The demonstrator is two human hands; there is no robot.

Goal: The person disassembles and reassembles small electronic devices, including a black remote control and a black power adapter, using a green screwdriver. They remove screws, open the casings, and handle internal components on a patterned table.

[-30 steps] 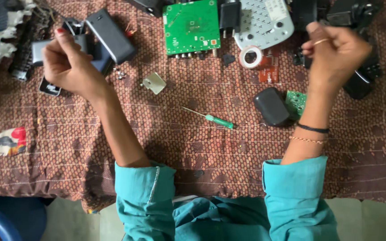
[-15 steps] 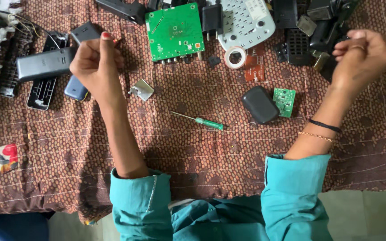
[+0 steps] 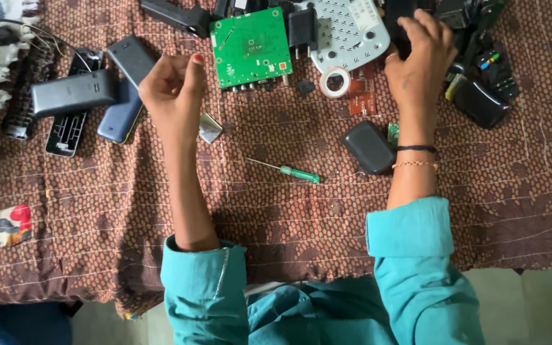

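Hands over scattered electronics on patterned cloth.
Left hand [image 3: 172, 86] raised, fingers curled together, holding nothing visible, near green circuit board [image 3: 251, 46]. Right hand [image 3: 420, 61] fingers spread, resting on black parts [image 3: 400, 16]; green screwdriver [image 3: 285, 170] lies between the forearms.

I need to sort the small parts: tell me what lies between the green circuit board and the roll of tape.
In the head view, a small black square part lies on the cloth between the green circuit board and the roll of tape, below a black charger plug.

One green circuit board [image 3: 250, 46], one screwdriver [image 3: 285, 170], one tape roll [image 3: 335, 81], two hands.
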